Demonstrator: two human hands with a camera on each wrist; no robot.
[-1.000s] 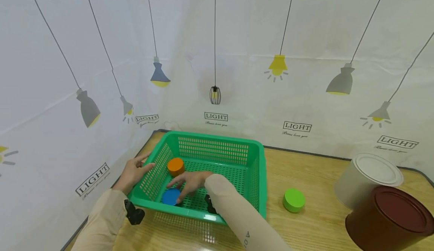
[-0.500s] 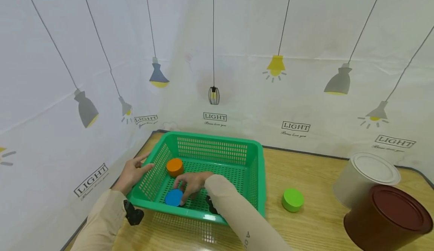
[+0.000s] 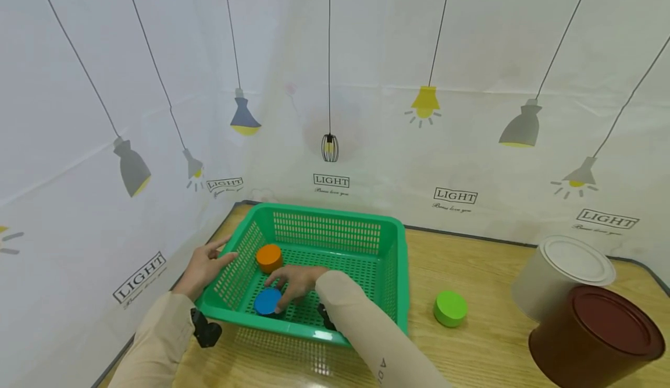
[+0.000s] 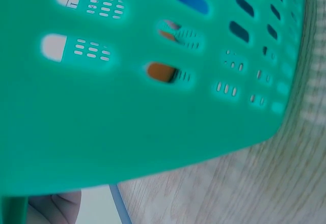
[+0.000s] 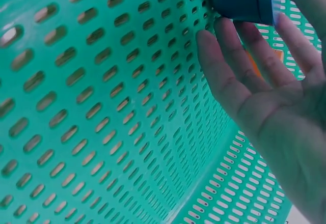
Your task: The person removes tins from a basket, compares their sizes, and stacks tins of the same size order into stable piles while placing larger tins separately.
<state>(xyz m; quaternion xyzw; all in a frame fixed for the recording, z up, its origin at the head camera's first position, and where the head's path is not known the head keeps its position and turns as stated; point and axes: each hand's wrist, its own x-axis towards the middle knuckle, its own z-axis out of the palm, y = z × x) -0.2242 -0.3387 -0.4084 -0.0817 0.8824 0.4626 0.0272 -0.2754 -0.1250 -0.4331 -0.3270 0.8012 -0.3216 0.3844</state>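
Right hand lies inside the basket, fingers nearly straight and touching the blue disc at their tips without clasping it — left hand, open, rests against the basket's outer wall.

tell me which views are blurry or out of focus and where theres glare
Head view: sharp, evenly lit, with a pale sheen on the table in front of the green basket. Left wrist view: basket wall very close and soft. Right wrist view: mesh crisp, right hand and blue disc slightly soft.
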